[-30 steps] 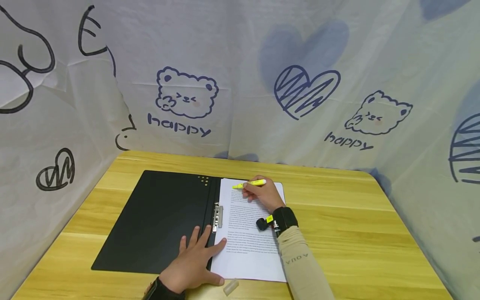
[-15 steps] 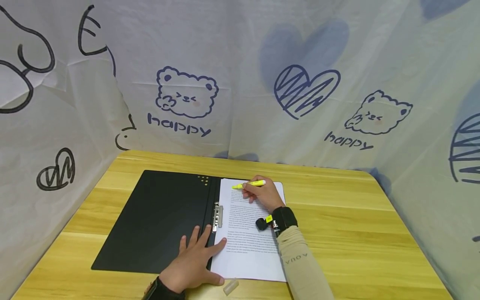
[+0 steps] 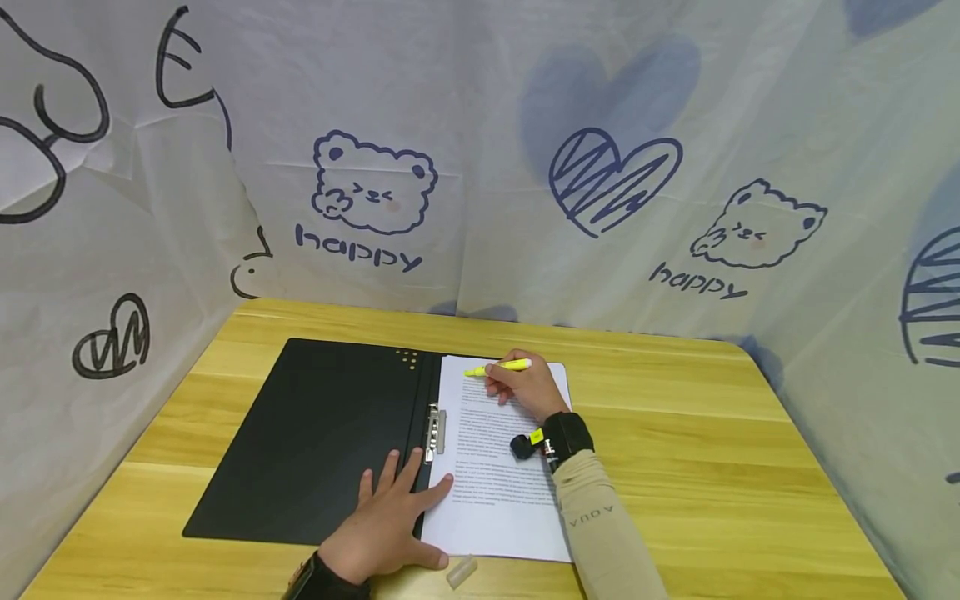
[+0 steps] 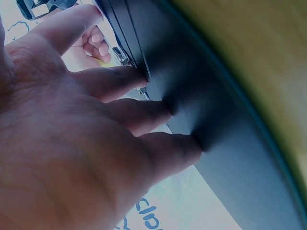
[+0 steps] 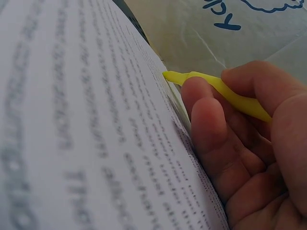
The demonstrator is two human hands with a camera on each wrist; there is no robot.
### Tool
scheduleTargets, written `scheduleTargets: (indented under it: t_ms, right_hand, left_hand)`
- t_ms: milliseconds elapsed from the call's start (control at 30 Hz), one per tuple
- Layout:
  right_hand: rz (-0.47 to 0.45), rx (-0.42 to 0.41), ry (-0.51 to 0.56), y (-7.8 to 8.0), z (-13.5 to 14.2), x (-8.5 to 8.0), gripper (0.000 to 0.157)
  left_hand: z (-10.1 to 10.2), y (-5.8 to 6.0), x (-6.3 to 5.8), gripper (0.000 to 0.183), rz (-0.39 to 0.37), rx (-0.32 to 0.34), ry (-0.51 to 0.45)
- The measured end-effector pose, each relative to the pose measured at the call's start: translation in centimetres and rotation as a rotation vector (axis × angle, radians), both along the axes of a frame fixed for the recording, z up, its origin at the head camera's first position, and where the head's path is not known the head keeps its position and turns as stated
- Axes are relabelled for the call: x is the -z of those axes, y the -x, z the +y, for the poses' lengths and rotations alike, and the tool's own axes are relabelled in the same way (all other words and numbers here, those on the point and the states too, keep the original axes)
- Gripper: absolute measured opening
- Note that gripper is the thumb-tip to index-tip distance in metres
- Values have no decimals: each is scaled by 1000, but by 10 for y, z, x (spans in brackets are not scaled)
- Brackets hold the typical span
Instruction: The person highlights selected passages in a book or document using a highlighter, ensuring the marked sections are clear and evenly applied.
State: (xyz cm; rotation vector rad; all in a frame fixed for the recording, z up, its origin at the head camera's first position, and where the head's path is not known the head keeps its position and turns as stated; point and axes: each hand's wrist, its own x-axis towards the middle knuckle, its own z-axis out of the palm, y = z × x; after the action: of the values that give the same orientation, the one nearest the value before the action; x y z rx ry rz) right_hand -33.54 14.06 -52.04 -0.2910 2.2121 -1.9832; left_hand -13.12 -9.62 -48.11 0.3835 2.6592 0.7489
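My right hand (image 3: 528, 385) pinches a yellow highlighter (image 3: 516, 365) near the top of a printed sheet (image 3: 495, 529). In the right wrist view the highlighter (image 5: 240, 101) runs between thumb and fingers, its tip right at the paper's text. The sheet lies in an opened black folder (image 3: 322, 433), beside its metal clip (image 3: 435, 432). My left hand (image 3: 386, 521) is spread over the folder's lower spine, thumb and index finger reaching onto the sheet's left edge. Fingertips of the left hand (image 4: 96, 124) rest on the black cover in the left wrist view.
A translucent highlighter cap (image 3: 462, 572) lies on the wooden table (image 3: 697, 467), just below the sheet's bottom edge. White cloth (image 3: 487, 167) with blue drawings hangs behind the table and at both sides.
Almost nothing differs. The right hand and highlighter keep their place at the top of the sheet, and the left hand stays put; the head view shifts very slightly.
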Motion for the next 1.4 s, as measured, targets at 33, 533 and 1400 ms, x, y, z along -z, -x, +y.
scheduleTargets:
  t_ms: [33,533,1400]
  right_hand:
    - [2,1,0,0,0,0,25]
    - [0,7,9,0,-2,-1,23]
    - [-16,30,6,0,0,-1,24]
  left_hand:
    - [0,0,0,93,0,0,2]
    - [0,0,-1,93,-1,3,1]
    - [1,-1,-3,93,-7,1,16]
